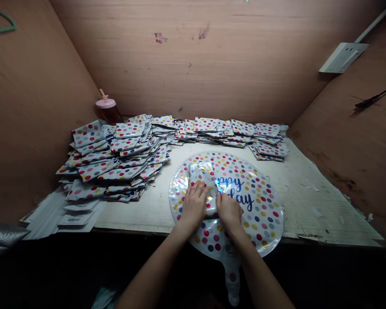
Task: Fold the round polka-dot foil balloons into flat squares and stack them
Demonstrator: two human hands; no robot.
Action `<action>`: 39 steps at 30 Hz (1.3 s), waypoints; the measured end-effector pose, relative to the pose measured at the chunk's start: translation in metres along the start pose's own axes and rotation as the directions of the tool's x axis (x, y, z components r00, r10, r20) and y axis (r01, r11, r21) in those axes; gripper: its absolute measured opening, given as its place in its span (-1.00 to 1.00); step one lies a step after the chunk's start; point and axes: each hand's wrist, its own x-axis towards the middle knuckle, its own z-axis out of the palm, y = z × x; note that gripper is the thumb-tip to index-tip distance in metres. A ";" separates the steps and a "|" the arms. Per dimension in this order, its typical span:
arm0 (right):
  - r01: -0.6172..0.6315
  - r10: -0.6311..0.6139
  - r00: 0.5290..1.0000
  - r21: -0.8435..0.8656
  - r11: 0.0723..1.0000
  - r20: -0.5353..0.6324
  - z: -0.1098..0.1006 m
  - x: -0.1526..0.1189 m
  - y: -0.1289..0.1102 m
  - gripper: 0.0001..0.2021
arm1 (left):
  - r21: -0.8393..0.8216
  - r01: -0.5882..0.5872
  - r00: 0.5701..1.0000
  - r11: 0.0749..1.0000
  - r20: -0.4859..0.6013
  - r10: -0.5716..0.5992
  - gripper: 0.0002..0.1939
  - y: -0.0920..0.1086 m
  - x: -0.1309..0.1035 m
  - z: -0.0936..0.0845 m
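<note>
Flat over the middle of the tabletop's front edge: a dotted balloon, with blue lettering, partly covered, and with its neck hanging past that edge. On the balloon's left half: a folded packet in matching dots, lying over the start of the lettering. Flat across the packet, palm down with fingers stretched and nearly together: the left hand. Curled narrow, against the packet's right edge: the right hand; cannot tell whether pinching it. Along the tabletop's back edge, nearly from corner to corner: low rows of dotted packs. Toward the left edge: more packs, heaped higher and spilling forward. At the front left corner: fanned white cards, one barcoded. At the back left corner, behind the packs: a bottle with a pink lid. On the right wall: a white socket.
</note>
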 end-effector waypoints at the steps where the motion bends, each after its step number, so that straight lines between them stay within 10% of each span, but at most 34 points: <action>1: 0.012 -0.013 0.999 -0.019 1.000 -0.038 0.001 -0.003 0.002 -0.61 | -0.002 -0.018 0.997 1.000 0.071 0.018 -0.53 -0.003 0.005 0.003; 4: 0.285 -0.307 0.928 -0.127 0.950 -0.209 0.005 -0.011 0.020 -0.65 | 0.001 0.011 0.986 1.000 0.166 -0.011 -0.37 -0.011 0.013 0.014; 7: 0.685 -0.731 0.646 -0.256 0.682 -0.218 0.011 -0.015 0.044 -0.63 | 0.006 -0.006 0.979 1.000 0.202 0.005 -0.33 -0.014 0.014 0.018; 9: 0.789 -0.841 0.503 -0.292 0.541 -0.197 0.014 -0.016 0.056 -0.55 | 0.012 -0.034 0.971 0.999 0.236 0.030 -0.26 -0.015 0.012 0.011; 13: 0.900 -0.921 0.364 -0.202 0.386 -0.138 0.010 -0.023 0.070 -0.52 | -0.072 -0.218 0.881 0.973 0.414 0.228 0.06 -0.024 -0.007 -0.012; 18: 0.898 -0.889 0.433 0.018 0.440 0.146 -0.005 0.006 0.060 -0.50 | -0.103 -0.315 0.831 0.944 0.451 0.327 0.21 -0.033 -0.040 -0.028; 23: 0.679 -0.671 0.733 -0.151 0.718 0.109 -0.025 0.059 0.044 -0.45 | -0.059 -0.284 0.831 0.957 0.483 0.276 0.22 -0.027 -0.044 -0.028; 25: 0.746 -0.748 0.662 -0.149 0.649 0.057 -0.031 0.047 0.048 -0.40 | -0.047 -0.260 0.844 0.964 0.474 0.251 0.20 -0.024 -0.043 -0.029; 28: 0.946 -0.934 0.324 -0.042 0.322 0.149 -0.024 0.004 0.062 -0.23 | -0.052 -0.270 0.849 0.962 0.459 0.263 0.21 -0.023 -0.043 -0.030; 29: 0.956 -0.943 0.291 -0.028 0.290 0.159 -0.019 -0.010 0.066 -0.21 | -0.063 -0.288 0.848 0.955 0.447 0.285 0.21 -0.024 -0.043 -0.031; 34: 0.930 -0.923 0.357 0.041 0.366 0.145 -0.005 -0.036 0.084 -0.32 | -0.177 -0.377 0.828 0.909 0.376 0.416 0.11 -0.039 -0.055 -0.039; 39: 0.875 -0.927 0.362 0.308 0.373 0.092 -0.012 -0.032 0.089 -0.45 | -0.306 -0.318 0.896 0.897 0.213 0.390 -0.48 -0.057 -0.072 -0.032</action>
